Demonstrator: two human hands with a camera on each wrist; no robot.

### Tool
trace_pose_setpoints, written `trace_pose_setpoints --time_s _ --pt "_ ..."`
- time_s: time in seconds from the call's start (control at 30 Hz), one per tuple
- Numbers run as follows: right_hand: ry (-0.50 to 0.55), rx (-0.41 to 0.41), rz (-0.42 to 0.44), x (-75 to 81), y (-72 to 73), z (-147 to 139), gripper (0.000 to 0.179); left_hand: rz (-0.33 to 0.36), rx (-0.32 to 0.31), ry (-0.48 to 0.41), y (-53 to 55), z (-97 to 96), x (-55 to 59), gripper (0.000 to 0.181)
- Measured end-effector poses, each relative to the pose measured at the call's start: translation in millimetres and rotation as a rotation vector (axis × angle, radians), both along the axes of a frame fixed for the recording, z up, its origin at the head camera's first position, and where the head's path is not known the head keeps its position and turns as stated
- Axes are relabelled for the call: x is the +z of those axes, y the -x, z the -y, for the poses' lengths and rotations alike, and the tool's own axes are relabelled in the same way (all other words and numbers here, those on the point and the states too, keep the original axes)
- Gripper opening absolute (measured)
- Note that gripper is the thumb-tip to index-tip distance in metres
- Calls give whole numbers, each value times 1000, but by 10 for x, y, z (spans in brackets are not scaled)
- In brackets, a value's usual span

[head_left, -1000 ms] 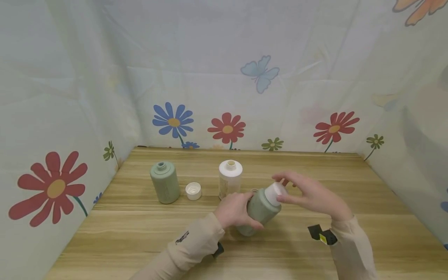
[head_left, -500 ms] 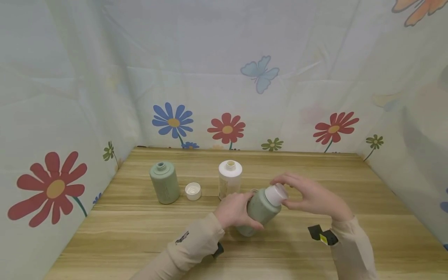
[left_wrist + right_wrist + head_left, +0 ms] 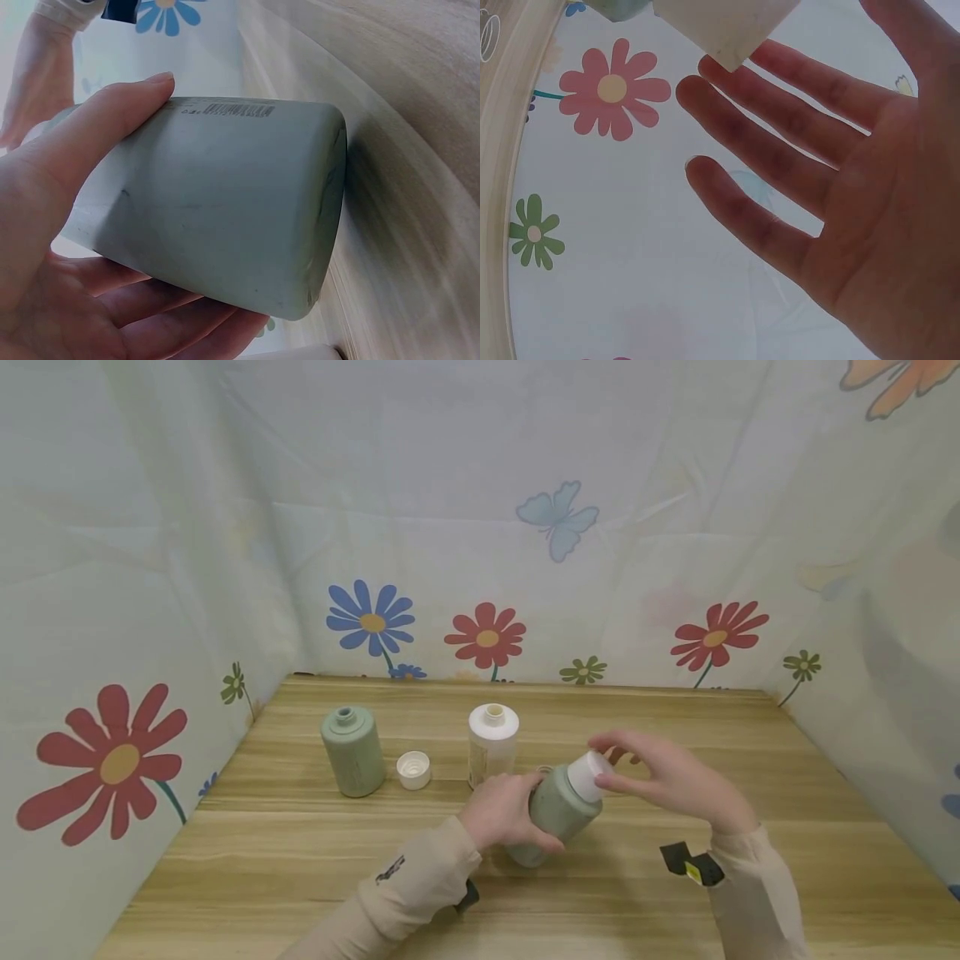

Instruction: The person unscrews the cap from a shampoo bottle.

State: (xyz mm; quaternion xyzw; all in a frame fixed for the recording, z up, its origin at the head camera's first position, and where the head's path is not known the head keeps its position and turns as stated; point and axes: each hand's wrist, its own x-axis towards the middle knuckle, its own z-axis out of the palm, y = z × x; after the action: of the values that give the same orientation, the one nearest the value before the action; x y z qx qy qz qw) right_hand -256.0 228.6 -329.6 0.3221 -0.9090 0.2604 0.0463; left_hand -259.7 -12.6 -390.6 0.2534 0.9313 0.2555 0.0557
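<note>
My left hand (image 3: 501,810) grips a sage-green bottle (image 3: 562,808) round its body and holds it leaning to the right. In the left wrist view its thumb lies along one side of the green bottle (image 3: 225,199), with the fingers underneath. A white cap (image 3: 585,778) sits on the top end of that bottle. My right hand (image 3: 671,781) pinches this cap between thumb and fingers. The right wrist view has the cap (image 3: 724,26) at its upper edge, touched by the fingers of the right hand (image 3: 870,195); several fingers are spread.
A white bottle (image 3: 492,739) without a cap stands just behind the left hand. Further left are another uncapped green bottle (image 3: 354,756) and a loose white cap (image 3: 414,770) on the wooden table (image 3: 315,860). Flowered cloth (image 3: 637,593) closes in the back and sides.
The right fingers and thumb have shifted on the white cap, coming away from it slightly half a second ago and closing on it again. The left hand and green bottle stay in place.
</note>
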Motion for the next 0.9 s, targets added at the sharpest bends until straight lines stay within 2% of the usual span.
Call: trace_pose_setpoints --time_s 0.23,0.4,0.57,0.67,0.9 --pt "0 40 -39 3 -4 7 42 -4 0 7 2 -9 -4 70" --pt "-8 139 -95 -11 17 -9 45 -21 3 23 0 -16 7 71" --pt "-5 192 -93 -6 25 -15 47 -31 3 31 -3 -15 19 70" --pt "-5 167 -71 0 21 -12 47 -32 3 29 -1 -13 11 70" --pt "26 24 -18 -3 14 -20 38 -32 1 36 3 -16 1 71"
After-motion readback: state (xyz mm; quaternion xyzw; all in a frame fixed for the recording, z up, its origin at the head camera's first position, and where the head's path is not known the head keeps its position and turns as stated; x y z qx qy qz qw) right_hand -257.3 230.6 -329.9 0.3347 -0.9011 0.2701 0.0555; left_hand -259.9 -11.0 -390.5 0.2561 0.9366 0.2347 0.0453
